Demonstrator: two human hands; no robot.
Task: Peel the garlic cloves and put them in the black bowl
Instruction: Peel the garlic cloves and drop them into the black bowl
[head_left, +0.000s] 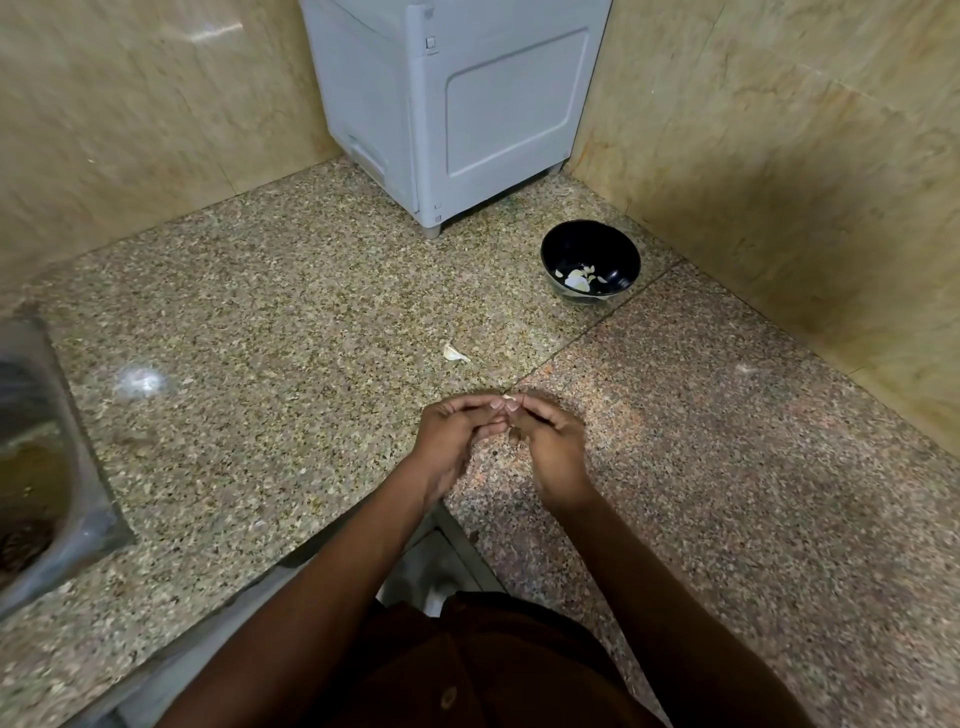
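My left hand (457, 431) and my right hand (545, 441) meet above the granite counter, fingertips together. Between them they pinch a small garlic clove (509, 398), of which only a pale tip shows. Another unpeeled clove (454, 353) lies on the counter just beyond my hands. The black bowl (590, 249) stands further back to the right, near the wall corner, with several pale garlic pieces (579, 279) in its bottom.
A grey plastic cabinet (457, 104) stands in the back corner. A steel sink (41, 457) is set into the counter at the left edge. Tiled walls close in the back and the right side. The counter's front edge runs beneath my forearms.
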